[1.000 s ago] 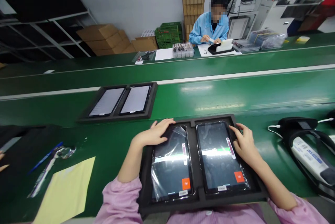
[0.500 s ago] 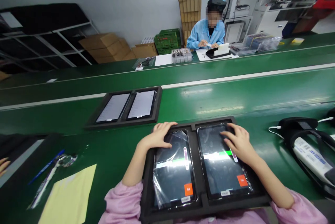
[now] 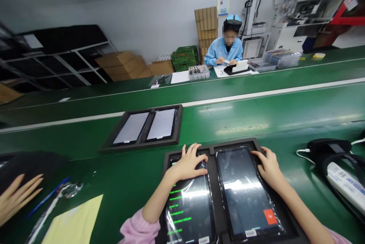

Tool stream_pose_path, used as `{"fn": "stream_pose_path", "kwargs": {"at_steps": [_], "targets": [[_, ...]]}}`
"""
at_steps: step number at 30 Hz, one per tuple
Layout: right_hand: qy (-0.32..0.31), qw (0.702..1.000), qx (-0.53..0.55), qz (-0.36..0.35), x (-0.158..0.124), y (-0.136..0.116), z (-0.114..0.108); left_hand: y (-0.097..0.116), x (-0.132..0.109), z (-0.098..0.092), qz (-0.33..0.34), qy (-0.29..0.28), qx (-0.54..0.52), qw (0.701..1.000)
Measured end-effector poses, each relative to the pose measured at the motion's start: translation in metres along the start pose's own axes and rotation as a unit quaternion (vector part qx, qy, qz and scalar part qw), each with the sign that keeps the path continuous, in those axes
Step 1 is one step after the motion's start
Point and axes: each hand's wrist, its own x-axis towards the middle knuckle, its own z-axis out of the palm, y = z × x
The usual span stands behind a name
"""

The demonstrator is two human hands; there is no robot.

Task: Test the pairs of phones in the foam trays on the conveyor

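Two tablets lie side by side in a black foam tray [image 3: 211, 183] in front of me. My left hand [image 3: 189, 165] rests over the upper part of the left tablet [image 3: 189, 206], fingers spread, covering some of its screen. That screen lists lines of green text under clear film. At the upper right edge of the right tablet [image 3: 242, 187], my right hand [image 3: 268, 164] lies with fingers apart, its fingertips at the tray rim. The right tablet shows a dark screen with a red box marked Fail.
Another foam tray [image 3: 178, 126] with two lit tablets sits further back. To the left are yellow paper [image 3: 75, 219], a blue pen [image 3: 48, 197] and another person's hand [image 3: 19, 198]. A strapped device [image 3: 346, 183] with cables stands right. A co-worker [image 3: 225, 51] sits across the line.
The left tablet's screen went from a bar and red box to a green list. The right tablet's bar is gone. My right hand moved off its screen; another person's hand came further in at left.
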Motion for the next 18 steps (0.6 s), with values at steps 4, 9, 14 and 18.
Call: {"fn": "stream_pose_path", "kwargs": {"at_steps": [4, 9, 14, 18], "targets": [[0.013, 1.000, -0.002, -0.001, 0.000, 0.002, 0.000, 0.004, -0.001, -0.006, -0.007, -0.021, -0.004, 1.000], [0.021, 1.000, 0.008, -0.015, 0.000, 0.005, 0.001, -0.023, -0.002, -0.018, 0.004, 0.032, -0.062, 0.998], [0.008, 1.000, -0.019, 0.015, 0.006, -0.002, -0.003, -0.064, 0.011, -0.022, -0.086, 0.136, 0.022, 0.987], [0.017, 0.999, -0.035, -0.015, -0.008, -0.039, -0.037, -0.079, 0.019, -0.020, -0.101, 0.146, 0.048, 0.983]]}}
